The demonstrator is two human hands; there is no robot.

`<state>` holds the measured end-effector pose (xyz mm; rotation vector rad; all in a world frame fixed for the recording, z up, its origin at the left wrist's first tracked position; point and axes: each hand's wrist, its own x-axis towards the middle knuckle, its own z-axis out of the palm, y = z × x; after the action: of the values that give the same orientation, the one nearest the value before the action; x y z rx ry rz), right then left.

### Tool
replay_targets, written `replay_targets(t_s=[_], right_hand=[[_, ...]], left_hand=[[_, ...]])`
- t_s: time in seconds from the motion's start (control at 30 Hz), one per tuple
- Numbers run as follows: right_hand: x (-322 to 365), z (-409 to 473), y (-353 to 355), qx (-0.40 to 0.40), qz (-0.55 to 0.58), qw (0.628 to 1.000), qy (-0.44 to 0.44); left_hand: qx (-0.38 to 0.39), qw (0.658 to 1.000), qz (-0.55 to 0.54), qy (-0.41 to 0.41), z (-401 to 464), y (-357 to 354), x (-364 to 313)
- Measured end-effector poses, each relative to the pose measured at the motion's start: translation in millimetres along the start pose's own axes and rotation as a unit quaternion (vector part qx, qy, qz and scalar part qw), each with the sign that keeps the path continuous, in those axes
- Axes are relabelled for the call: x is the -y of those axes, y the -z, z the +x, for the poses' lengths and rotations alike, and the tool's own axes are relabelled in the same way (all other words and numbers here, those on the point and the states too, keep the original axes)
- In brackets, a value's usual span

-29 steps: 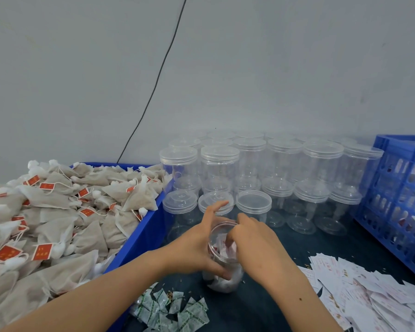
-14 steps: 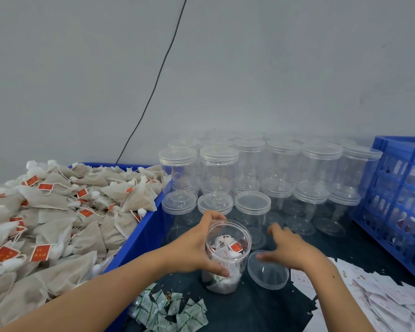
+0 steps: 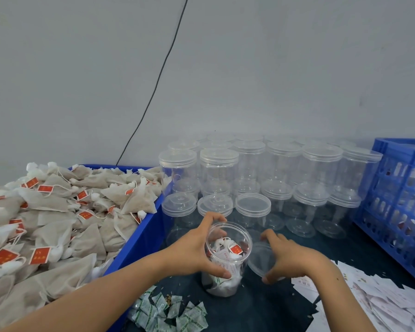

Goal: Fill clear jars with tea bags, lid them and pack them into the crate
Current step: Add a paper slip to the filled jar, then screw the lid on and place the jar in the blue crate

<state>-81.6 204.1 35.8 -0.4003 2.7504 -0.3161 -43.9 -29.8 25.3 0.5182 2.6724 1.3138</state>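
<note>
Jar (image 3: 226,257) upright on the bench (image 3: 268,307), open, part-filled with tea bags; my left hand (image 3: 197,248) curls its fingers round the upper wall. Thin clear plastic, light, slick, likely flexes, so grip wide near the rim. Right hand (image 3: 290,257) fingers curl round the lid (image 3: 259,261) just right of the jar.

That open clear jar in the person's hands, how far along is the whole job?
Done: the clear plastic jar holds tea bags, and the blue crate holds something. In hand: left hand grips the jar; right hand holds its clear round lid, not yet on. Left: lidding, crating, then many empty lidded jars.
</note>
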Motion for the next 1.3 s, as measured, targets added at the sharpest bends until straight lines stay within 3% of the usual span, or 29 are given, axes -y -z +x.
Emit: replay_targets(t_s=[0.4,0.6,0.7,0.93,1.13,1.3], right_hand=[[10.4,-38.7,31.5,-0.191,0.051,0.97,0.142],[27.7,-30.2,22.8,-0.135,0.24,0.926,0.257],[42.2,-23.2,11.9,-0.137,0.262,0.913,0.28],[63.9,-16.3,-6.1,-0.22,0.158,0.925,0.268],[54.5,-14.0,6.1,-0.296,0.377,0.837,0.264],[54.0,-12.5,8.7,-0.36,0.419,0.803,0.224]], left_hand=[[-0.03,0.999,0.035,-0.014,-0.7,-3.4,-1.8],[-0.065,0.997,0.036,-0.037,-0.2,-7.4,-5.7],[-0.09,0.995,0.006,-0.052,0.4,-10.0,-9.2],[-0.128,0.988,-0.016,-0.089,-2.1,-4.5,-9.8],[-0.133,0.98,-0.125,-0.079,1.8,-0.4,-11.9],[-0.11,0.987,-0.116,-0.035,-0.3,6.8,-9.7]])
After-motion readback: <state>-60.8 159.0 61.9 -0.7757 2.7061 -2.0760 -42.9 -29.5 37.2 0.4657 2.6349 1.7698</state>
